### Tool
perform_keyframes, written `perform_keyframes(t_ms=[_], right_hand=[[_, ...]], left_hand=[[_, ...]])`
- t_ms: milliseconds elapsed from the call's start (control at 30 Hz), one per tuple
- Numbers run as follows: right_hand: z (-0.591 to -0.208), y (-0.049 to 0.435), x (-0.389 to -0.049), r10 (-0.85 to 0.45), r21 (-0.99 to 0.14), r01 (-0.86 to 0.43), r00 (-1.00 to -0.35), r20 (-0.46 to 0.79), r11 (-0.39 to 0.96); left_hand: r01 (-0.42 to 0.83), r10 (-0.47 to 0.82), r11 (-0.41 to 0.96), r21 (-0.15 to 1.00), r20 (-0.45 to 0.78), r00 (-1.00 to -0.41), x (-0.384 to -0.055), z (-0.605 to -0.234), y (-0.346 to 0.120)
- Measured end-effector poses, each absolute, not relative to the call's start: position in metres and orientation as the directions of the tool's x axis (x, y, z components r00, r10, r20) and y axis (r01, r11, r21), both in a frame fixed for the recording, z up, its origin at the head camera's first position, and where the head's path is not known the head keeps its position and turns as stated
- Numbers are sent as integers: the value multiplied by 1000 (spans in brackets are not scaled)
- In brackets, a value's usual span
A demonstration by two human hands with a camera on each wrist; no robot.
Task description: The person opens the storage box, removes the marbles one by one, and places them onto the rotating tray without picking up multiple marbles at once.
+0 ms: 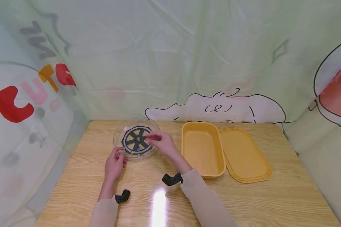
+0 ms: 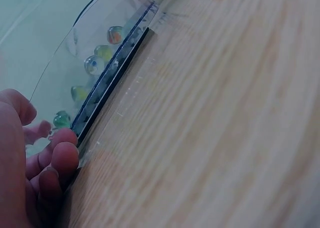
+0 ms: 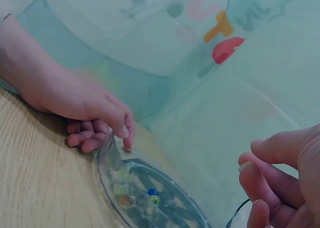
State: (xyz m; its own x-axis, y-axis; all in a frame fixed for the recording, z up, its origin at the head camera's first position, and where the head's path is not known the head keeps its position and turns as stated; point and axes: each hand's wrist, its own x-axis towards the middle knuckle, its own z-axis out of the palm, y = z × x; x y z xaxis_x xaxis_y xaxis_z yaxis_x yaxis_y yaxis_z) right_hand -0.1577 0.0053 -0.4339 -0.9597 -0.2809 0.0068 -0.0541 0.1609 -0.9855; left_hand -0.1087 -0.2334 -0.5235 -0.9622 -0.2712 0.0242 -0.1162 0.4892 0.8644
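Observation:
A clear round dish point(image 1: 117, 134) holds a black spoked disc point(image 1: 129, 140) with a pale ring. Several glass marbles lie along its near side, including a green marble point(image 2: 62, 119), an orange marble point(image 2: 115, 34) and a blue marble point(image 3: 152, 192). At the dish's near-left rim, my left hand point(image 1: 115, 164) grips the clear wall between thumb and fingers. Over the dish's right part is my right hand point(image 1: 165, 144), palm down. Its thumb and forefinger tips point(image 3: 245, 159) come together in the right wrist view; I cannot tell whether something small sits between them.
To the right of the dish stands a yellow rectangular tub point(image 1: 223, 160), open at the top. Its matching flat yellow lid point(image 1: 245, 154) lies beside it on the wooden table point(image 1: 261, 201). A printed curtain point(image 1: 170, 63) hangs behind the table and along both sides.

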Motion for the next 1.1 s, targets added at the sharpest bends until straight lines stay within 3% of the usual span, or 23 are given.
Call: perform_keyframes(t_ms=[267,600,1100], right_hand=[[-419,23,-153,-262,-990,-89,-963,58,106],[-403,52,-139,-259,-970,-161,-960,111,184],[-397,133,-117,-229,-920,-248,-956,182,303]], left_hand=[[-114,-258,501,858,22,-966,-111,-519,-235],[-110,-227,530,841,15,-974,-111,-517,-236],[-97,-229,356,929,-14,-973,-91,-509,-241]])
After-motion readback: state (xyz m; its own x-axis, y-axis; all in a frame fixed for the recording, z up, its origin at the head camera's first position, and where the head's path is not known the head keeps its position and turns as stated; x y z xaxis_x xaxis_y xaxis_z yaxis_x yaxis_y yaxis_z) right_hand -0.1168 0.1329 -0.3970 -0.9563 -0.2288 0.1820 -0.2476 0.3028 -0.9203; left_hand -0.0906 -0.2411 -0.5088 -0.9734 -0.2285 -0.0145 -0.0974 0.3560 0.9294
